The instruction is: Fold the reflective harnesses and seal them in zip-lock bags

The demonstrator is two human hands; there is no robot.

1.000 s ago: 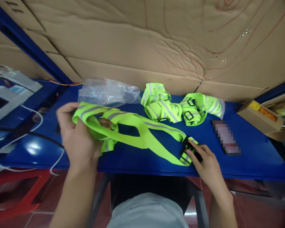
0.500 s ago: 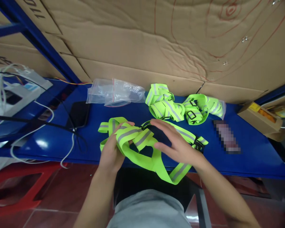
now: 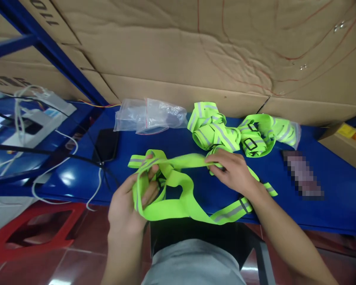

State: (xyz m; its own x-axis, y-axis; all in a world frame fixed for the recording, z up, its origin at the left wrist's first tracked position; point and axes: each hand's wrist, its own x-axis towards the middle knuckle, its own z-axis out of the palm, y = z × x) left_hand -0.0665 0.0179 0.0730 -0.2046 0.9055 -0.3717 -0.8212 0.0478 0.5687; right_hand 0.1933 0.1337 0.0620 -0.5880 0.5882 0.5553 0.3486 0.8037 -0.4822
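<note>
A neon-yellow reflective strap harness point(image 3: 169, 209) with grey stripes hangs between my two hands over the front of the blue shelf. My left hand point(image 3: 127, 202) is closed around its bunched loops, fingers threaded through them. With thumb and fingers pinched, my right hand point(image 3: 231, 168) holds one strap stretched out to the right. Below my right wrist a black buckle point(image 3: 245, 205) shows on a lower strap. Behind, rolled reflective straps point(image 3: 215, 132) sit in a pile, and beside them lies another bundle point(image 3: 252, 138) with black slider buckles.
Clear plastic bags point(image 3: 151, 116) lie against the cardboard wall point(image 3: 166, 51). A black phone point(image 3: 106, 145) with a white cable is at left, near a power strip point(image 3: 57, 107). An open cardboard box point(image 3: 344, 138) stands at right. A red stool point(image 3: 38, 229) is below the shelf point(image 3: 86, 178).
My right hand has gone from open fingers to pinching a strap and pulling it rightward. My left hand has moved slightly left and turned, with the loops spread wider around its fingers.
</note>
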